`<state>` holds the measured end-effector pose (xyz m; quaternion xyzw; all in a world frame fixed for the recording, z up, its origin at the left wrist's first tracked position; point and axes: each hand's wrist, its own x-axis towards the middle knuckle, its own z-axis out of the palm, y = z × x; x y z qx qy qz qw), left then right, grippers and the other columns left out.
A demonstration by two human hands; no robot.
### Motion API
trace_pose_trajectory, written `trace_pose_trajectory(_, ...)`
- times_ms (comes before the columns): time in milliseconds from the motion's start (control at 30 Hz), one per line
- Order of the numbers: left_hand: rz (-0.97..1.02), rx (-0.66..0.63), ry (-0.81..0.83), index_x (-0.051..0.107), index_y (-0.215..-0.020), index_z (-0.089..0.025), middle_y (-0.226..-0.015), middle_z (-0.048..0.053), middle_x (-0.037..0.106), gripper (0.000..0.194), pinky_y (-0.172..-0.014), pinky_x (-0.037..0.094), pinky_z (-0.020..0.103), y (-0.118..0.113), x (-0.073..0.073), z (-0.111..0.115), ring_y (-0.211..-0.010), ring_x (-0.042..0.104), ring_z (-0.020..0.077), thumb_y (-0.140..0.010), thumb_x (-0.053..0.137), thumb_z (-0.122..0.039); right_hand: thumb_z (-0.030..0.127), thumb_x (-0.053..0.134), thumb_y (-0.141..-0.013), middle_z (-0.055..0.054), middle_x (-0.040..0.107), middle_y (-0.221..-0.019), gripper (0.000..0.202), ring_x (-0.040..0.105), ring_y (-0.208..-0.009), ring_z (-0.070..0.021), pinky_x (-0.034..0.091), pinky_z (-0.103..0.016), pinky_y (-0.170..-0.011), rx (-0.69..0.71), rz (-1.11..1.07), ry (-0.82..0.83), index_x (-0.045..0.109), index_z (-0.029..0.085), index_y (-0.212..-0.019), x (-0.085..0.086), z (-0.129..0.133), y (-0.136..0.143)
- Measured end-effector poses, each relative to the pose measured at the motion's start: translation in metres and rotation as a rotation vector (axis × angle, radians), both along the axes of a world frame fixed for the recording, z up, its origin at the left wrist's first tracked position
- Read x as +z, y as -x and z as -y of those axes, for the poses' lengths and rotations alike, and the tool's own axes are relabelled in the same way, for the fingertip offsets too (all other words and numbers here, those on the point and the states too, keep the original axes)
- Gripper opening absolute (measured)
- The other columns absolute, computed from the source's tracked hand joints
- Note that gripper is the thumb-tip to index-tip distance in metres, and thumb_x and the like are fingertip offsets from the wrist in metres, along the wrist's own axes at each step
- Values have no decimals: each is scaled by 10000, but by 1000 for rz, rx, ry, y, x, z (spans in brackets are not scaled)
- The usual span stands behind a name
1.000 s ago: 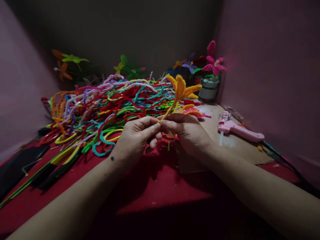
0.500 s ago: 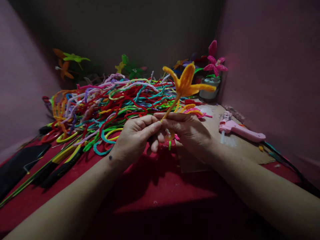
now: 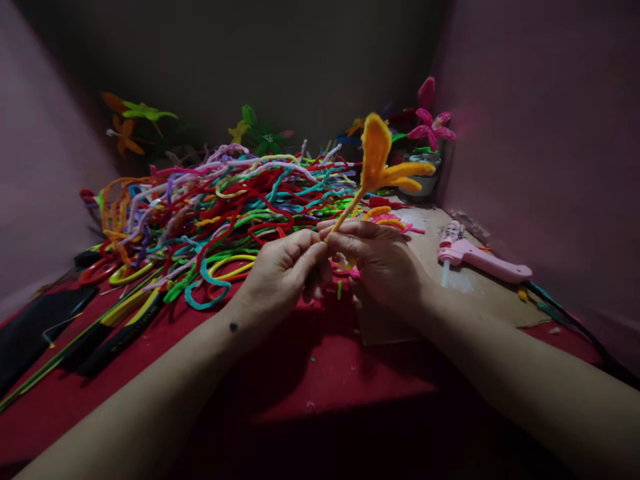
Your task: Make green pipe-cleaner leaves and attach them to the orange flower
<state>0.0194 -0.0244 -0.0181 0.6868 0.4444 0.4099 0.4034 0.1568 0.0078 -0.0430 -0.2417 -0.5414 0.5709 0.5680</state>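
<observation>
An orange pipe-cleaner flower stands tilted to the right above my hands, its petals up and its thin stem running down to my fingertips. My left hand is closed, thumb and fingers pinching the lower end of the stem. My right hand is closed on the same stem from the other side, its fingertips touching those of my left. The very bottom of the stem is hidden among the fingers.
A heap of coloured pipe cleaners lies behind my left hand. Pliers rest at left beside a black flat object. On cardboard at right lies a pink glue gun. A glass jar and pink flower stand behind.
The orange flower has turned about its stem, so its petals now point up and right instead of to both sides. Both hands still hold the stem, and the left has shifted slightly right.
</observation>
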Motion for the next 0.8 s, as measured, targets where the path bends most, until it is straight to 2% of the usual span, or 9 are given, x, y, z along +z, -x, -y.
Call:
trace_pose_trajectory(133, -55, 100, -101, 560, -825, -156, -584, -31, 561, 96, -495, 413, 192, -3, -5, 1, -494, 512, 85, -771, 545, -234, 251, 671, -665, 18, 641, -679, 71, 568, -673, -113, 448, -255, -697, -96, 77, 28, 685, 182, -681, 2, 4, 0)
trace_pose_trajectory(267, 19, 145, -100, 572, -721, -154, -549, -33, 553, 72, -500, 420, 192, -2, -6, 1, -477, 505, 81, -750, 567, -219, 275, 650, -690, 9, 647, -701, 95, 577, -722, -134, 439, -264, -707, -91, 151, -2, 687, 190, -709, 4, 9, 0)
trace_pose_trajectory(467, 145, 80, -24, 572, -708, -145, -577, -18, 568, 107, -452, 442, 187, 0, -6, -3, -448, 528, 77, -761, 570, -238, 287, 592, -740, -9, 657, -816, 163, 570, -799, -150, 437, -267, -727, -60, 221, -55, 701, 194, -819, 7, 9, -2)
trace_pose_trajectory(667, 220, -35, 69, 563, -738, -132, -603, 7, 582, 127, -410, 460, 195, 3, -5, -3, -457, 559, 99, -780, 558, -252, 296, 597, -744, -4, 648, -757, 204, 579, -737, -144, 451, -269, -677, 40, 169, -22, 691, 201, -897, 5, 6, -3)
trace_pose_trajectory(800, 297, -118, 223, 550, -737, -134, -611, 17, 599, 144, -334, 422, 174, 6, -2, -4, -422, 551, 100, -758, 587, -271, 243, 635, -723, 15, 639, -720, 183, 577, -748, -135, 442, -279, -754, 14, 158, -32, 695, 220, -895, 5, 6, -4)
